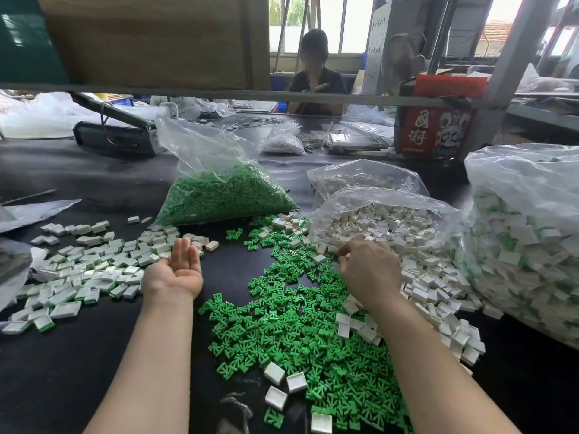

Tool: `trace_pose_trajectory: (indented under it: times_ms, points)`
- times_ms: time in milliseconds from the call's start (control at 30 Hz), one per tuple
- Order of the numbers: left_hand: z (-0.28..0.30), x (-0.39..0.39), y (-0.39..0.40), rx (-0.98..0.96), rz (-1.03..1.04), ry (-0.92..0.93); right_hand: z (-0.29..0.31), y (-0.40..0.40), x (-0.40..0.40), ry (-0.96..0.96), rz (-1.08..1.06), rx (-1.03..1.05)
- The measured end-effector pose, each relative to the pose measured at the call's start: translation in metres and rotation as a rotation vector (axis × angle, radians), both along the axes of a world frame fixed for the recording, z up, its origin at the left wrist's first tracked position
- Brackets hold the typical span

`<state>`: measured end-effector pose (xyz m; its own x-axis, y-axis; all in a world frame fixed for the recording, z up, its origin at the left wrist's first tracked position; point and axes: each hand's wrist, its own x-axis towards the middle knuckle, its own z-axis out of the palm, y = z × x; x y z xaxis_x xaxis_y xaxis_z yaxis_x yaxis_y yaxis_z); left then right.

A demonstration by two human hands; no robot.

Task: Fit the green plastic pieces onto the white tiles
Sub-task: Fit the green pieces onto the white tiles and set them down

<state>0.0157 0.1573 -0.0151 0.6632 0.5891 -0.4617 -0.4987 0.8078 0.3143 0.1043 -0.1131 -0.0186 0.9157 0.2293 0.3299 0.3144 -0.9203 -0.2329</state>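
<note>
A heap of loose green plastic pieces [300, 333] covers the black table between my arms. White tiles [419, 277] spill from an open clear bag at the right. My left hand [178, 267] lies palm up, fingers straight and empty, beside a spread of tiles fitted with green pieces [91, 270]. My right hand [366, 270] reaches palm down into the edge of the white tiles, fingers curled; whether it holds a tile is hidden.
A clear bag of green pieces [222, 192] stands behind the heap. A large bag of finished tiles [526, 245] fills the right edge. A second bag of white tiles [363, 177] lies further back. A person [315, 73] sits across the table. A red box [435, 120] stands at back right.
</note>
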Motion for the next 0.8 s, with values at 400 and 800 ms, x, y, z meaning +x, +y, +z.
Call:
trace_pose_trajectory:
  times_ms: [400, 800]
  points:
    - [0.002, -0.003, -0.01, 0.057, 0.029, -0.067, 0.004, -0.004, -0.002, 0.133, -0.267, -0.216]
    - [0.005, 0.016, -0.077, 0.813, -0.646, 0.237, 0.003, -0.007, 0.002, 0.065, -0.196, -0.195]
